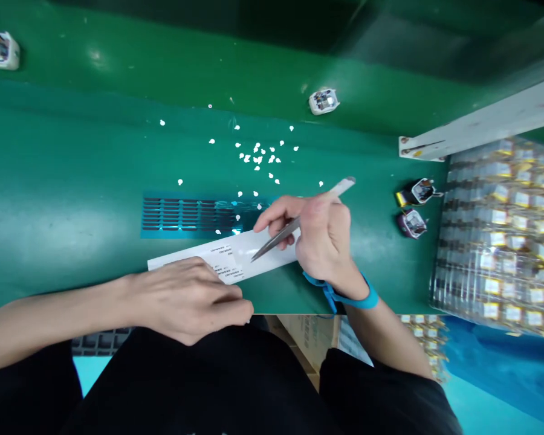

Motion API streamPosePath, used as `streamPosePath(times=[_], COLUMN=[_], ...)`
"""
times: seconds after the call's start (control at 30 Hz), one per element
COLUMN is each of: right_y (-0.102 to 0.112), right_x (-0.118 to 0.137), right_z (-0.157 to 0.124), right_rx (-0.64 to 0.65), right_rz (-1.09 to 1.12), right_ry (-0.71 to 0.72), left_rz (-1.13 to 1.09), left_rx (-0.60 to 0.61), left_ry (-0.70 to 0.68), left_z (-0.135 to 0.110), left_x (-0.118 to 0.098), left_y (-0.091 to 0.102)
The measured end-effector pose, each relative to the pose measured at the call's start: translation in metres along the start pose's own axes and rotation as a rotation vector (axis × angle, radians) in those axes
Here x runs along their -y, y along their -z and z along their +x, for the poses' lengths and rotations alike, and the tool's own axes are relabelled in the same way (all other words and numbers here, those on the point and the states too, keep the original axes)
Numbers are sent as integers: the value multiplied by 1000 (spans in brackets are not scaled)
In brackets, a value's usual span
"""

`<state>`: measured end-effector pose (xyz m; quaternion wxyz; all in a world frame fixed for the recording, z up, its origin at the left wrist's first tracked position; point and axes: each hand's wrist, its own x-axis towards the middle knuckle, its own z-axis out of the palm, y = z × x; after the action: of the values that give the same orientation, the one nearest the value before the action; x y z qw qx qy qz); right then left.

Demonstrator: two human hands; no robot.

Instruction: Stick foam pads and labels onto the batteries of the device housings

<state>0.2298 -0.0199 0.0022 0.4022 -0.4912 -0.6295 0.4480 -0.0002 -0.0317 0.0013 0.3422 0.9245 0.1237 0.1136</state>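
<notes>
My right hand [321,235] is closed around a pair of metal tweezers [276,238]. Their tips point down-left over a bare stretch of a white label sheet [272,257]; I cannot tell whether they touch it. Small dark print runs in rows along the sheet's left half. My left hand [194,299] rests over the left end and lower edge of the sheet, fingers curled and pressed together. Anything between its fingertips is hidden. Just behind the sheet lies a blue translucent film with dark strips [181,214].
Several small white round tabbed pieces [257,158] are scattered across the green table [72,181]. White housings stand at far left [0,50] and back centre [323,101]. Two dark housings [412,223] sit beside stacked clear trays [503,235] at right, below a white post [480,115].
</notes>
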Motion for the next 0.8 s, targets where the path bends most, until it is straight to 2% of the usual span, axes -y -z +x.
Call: streamPosePath(times=[0.07,0.1,0.23,0.4,0.5,0.6,0.8], right_y=[1,2,-2,-19,-26,-24,-13], right_x=[2,4,4,-11,-19,-20,-14], right_z=[3,5,13,11,7,7,9], right_rx=[123,144,160,252,198,173,304], right_rz=[97,146,313,441,428,412,245], right_ry=[-94,-134,-259,-379,-339,-347,-437], left_rz=[88,102,29,4,-6,-14,-4], left_rx=[80,114,145,179,188,202,229], left_ry=[-47,-66,-8,34,59,66,67], left_z=[0,1,1,1,1,2,1], left_x=[4,7,17,17,17,17,18], left_y=[-5,-6,2,12,15,15,14])
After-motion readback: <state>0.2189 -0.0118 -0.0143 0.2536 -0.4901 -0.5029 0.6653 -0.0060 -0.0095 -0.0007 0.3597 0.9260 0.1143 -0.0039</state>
